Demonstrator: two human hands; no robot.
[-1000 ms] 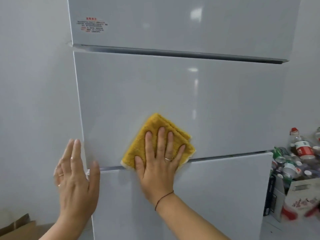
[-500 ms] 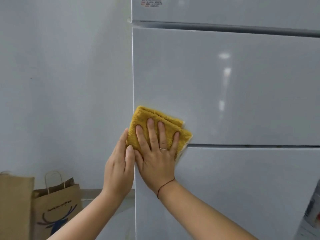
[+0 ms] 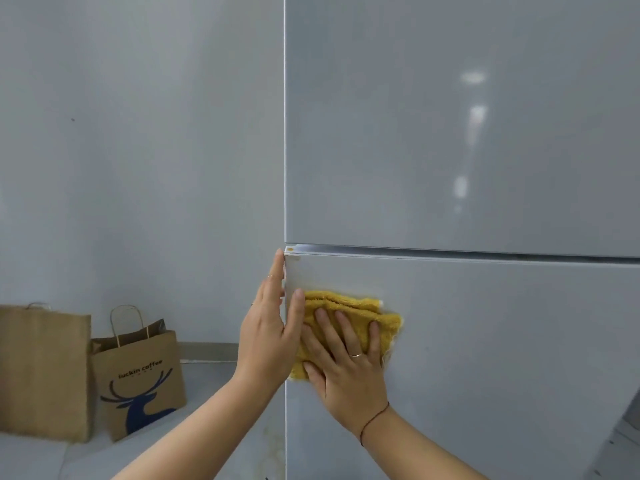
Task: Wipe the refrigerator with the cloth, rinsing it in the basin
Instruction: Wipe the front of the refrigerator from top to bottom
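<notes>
The grey refrigerator (image 3: pixel 467 150) fills the right half of the view, with a seam between its middle and lower door. A folded yellow cloth (image 3: pixel 349 306) lies flat on the lower door, close to its top left corner. My right hand (image 3: pixel 346 362) presses the cloth against the door with straight, spread fingers. My left hand (image 3: pixel 270 330) rests on the left edge of the lower door, fingers straight along the side and thumb on the front, next to the cloth. No basin is in view.
A grey wall (image 3: pixel 138 150) stands left of the refrigerator. On the floor at the lower left are a plain brown paper bag (image 3: pixel 41 372) and a brown paper coffee bag (image 3: pixel 138 379) with a blue deer print.
My right hand has slid the cloth left across the middle door and down onto the lower door. My left hand came in to the door's left edge. The view has shifted down and left.
</notes>
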